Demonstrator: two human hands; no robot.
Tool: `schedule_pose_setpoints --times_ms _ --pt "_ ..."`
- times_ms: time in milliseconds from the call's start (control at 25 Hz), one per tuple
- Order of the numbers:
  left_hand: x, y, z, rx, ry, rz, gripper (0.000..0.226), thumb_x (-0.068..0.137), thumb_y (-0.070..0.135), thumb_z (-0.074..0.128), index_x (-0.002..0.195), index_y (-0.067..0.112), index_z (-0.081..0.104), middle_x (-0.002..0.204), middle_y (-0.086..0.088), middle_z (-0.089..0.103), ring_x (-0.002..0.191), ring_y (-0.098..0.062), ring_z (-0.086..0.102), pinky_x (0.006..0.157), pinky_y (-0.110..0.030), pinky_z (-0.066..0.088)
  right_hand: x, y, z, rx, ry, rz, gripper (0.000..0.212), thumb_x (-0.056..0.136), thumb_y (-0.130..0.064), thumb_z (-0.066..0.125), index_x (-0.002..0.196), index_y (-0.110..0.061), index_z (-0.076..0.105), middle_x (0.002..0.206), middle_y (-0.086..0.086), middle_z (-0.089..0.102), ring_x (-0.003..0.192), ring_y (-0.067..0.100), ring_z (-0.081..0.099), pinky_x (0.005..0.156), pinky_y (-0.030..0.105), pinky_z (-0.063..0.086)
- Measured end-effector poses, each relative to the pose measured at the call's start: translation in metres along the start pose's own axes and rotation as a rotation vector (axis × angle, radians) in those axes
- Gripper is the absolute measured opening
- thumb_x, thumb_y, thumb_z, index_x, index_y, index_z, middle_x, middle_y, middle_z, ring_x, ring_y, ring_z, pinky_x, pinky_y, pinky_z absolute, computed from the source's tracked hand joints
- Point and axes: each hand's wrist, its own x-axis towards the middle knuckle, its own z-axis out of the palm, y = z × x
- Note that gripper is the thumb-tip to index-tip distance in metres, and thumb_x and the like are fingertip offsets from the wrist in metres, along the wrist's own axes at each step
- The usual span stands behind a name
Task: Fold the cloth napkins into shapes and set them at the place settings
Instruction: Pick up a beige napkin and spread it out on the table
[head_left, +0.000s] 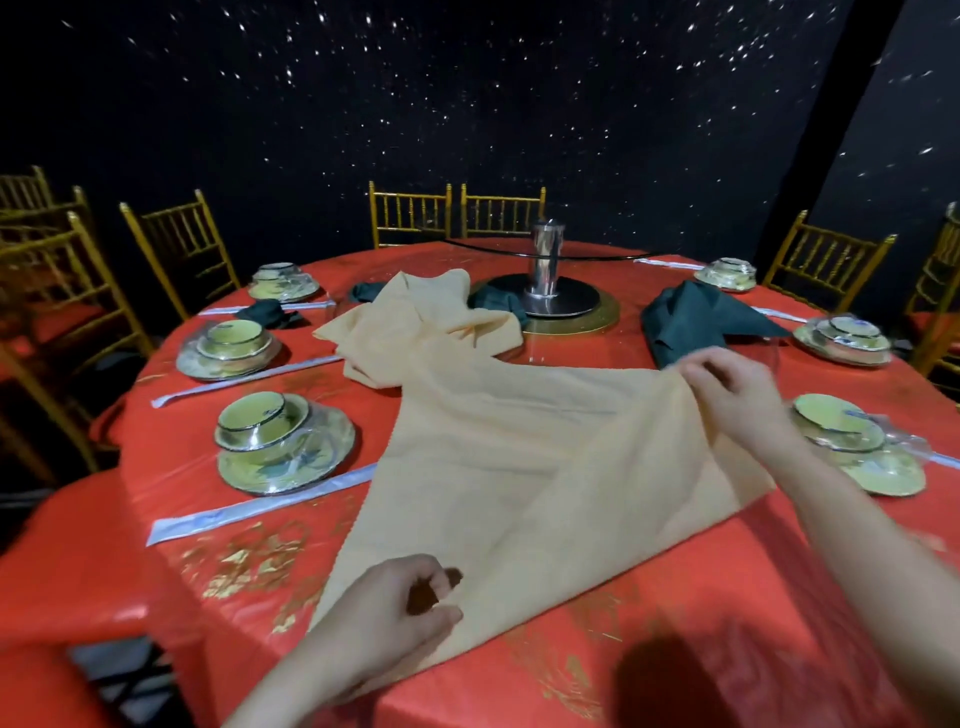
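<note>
The round worktop (675, 545), draped in red with gold print, fills the view, and the steel post (543, 270) of its turntable stands at the centre. Gold chairs (410, 213) ring the edge beyond the post and to both sides of it.

On the person's side of the post, the cream napkin (519, 457) lies opened out like a diamond. A second cream napkin (426, 317) is bunched just left of the post and touches the spread one's far end. Dark green napkins (691, 317) lie loose to the right and left of the post.

Wrapped place settings (283, 441) of bowl on plate curve round well left and right of the post, with white chopstick sleeves (260, 506) beside the left ones. No folded napkin sits at any of them, so the task looks early.

The right hand (727, 384), near and to the right of the post, pinches the napkin's far right corner and lifts it off the worktop. The left hand (410, 597), farthest from the post, rests with curled fingers on the cloth by the near corner. Whether it nips the cloth I cannot tell.

The napkin's long axis runs corner to corner, from the raised corner down to the near one by the left hand. The coming fold probably turns on that line. The right hand already has the corner that must travel, and its target lies toward the left hand, away from the post.
</note>
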Motion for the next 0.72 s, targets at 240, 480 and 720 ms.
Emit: schedule_pose_setpoints --times_ms 240,480,720 --pt "0.006 -0.018 -0.008 0.121 0.273 -0.111 0.035 0.057 0.07 0.029 0.071 0.042 0.042 0.093 0.044 0.045 0.1 0.012 0.042 0.093 -0.021 0.036 0.08 -0.03 0.11 0.019 -0.016 0.105 0.013 0.092 -0.012 0.05 0.086 -0.017 0.06 0.089 -0.002 0.063 0.083 0.018 0.053 0.066 0.029 0.036" --pt "0.009 -0.047 -0.009 0.288 0.337 -0.2 0.026 0.059 0.06 0.046 0.069 0.041 0.061 0.095 0.029 0.06 0.076 0.008 0.059 0.064 -0.006 0.039 0.12 -0.039 0.216 0.01 -0.128 0.224 0.01 0.086 -0.028 0.049 0.081 -0.028 0.058 0.085 -0.002 0.063 0.088 0.027 0.056 0.073 0.039 0.047" --pt "0.02 -0.086 -0.043 0.124 0.216 -0.033 0.033 0.071 0.049 0.055 0.061 0.019 0.064 0.102 0.008 0.062 0.087 -0.002 0.048 0.071 -0.009 0.037 0.146 -0.053 0.282 -0.047 -0.227 0.18 0.012 0.092 -0.03 0.048 0.083 -0.03 0.056 0.093 -0.003 0.059 0.089 0.027 0.053 0.077 0.037 0.043"
